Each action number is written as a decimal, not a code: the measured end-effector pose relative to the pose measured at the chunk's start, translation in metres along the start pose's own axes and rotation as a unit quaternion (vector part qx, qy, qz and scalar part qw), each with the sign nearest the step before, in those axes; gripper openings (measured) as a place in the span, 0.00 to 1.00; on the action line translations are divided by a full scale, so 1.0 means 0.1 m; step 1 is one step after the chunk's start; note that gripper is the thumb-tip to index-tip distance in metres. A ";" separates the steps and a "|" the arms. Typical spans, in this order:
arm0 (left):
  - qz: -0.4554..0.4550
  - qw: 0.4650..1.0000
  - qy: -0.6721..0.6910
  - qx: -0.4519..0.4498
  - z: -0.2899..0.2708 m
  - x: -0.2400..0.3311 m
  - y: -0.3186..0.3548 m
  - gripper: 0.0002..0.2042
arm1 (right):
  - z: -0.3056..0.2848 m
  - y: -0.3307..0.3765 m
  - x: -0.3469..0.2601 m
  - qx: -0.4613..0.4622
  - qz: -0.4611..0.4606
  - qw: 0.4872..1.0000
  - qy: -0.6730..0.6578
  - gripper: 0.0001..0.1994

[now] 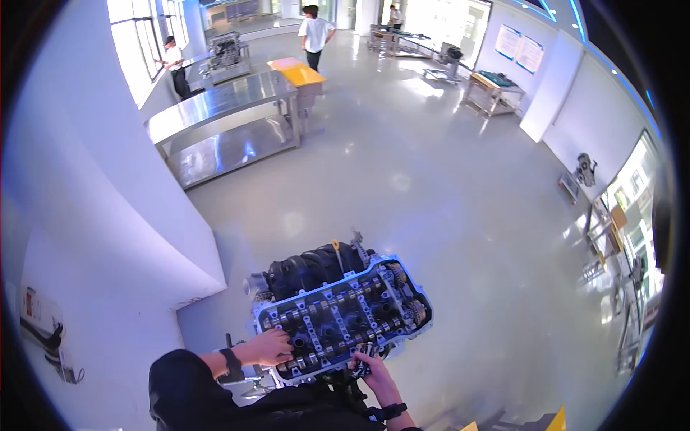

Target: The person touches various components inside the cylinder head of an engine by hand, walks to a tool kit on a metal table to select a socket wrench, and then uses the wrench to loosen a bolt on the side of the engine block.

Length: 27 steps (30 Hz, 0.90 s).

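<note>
An engine with its top cover off (345, 316) stands in front of me, two camshafts and bearing caps showing, a black intake manifold (313, 267) on its far side. My left hand (269, 347) rests on the near left end of the cylinder head, fingers curled on the metal. My right hand (368, 368) is at the near edge of the head and grips a small dark part or tool (361, 365); what it is cannot be made out. Both wrists wear black bands.
A white wall corner (180, 244) stands close on my left. A long steel table (223, 108) stands further back, with another engine (226, 50) behind it. A person in a white shirt (315, 32) stands far off. Workbenches (492, 86) line the right side.
</note>
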<state>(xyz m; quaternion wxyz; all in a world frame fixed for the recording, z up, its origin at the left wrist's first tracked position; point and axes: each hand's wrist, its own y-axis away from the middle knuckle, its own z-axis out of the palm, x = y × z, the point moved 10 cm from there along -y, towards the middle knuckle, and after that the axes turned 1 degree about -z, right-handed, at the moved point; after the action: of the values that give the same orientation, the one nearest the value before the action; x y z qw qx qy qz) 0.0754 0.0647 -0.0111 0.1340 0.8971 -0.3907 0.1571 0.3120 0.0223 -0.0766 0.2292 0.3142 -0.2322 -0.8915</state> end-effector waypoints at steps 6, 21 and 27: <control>0.050 0.979 -0.084 -0.176 0.07 0.22 -0.22 0.29 | 0.03 0.00 0.02 0.008 0.006 1.000 -0.002 0.13; -0.100 0.944 -0.050 -0.309 0.45 0.08 -0.19 0.42 | 0.04 0.01 0.07 0.022 0.005 1.000 0.011 0.11; -0.096 0.950 -0.037 -0.294 0.45 0.09 -0.19 0.43 | 0.10 -0.02 0.13 0.016 0.013 1.000 0.023 0.09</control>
<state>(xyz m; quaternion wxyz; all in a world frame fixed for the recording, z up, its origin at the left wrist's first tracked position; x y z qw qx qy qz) 0.1031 0.0549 -0.0513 0.3916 0.8564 -0.3364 -0.0112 0.2958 0.0195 -0.0769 0.2412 0.3353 -0.2450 -0.8772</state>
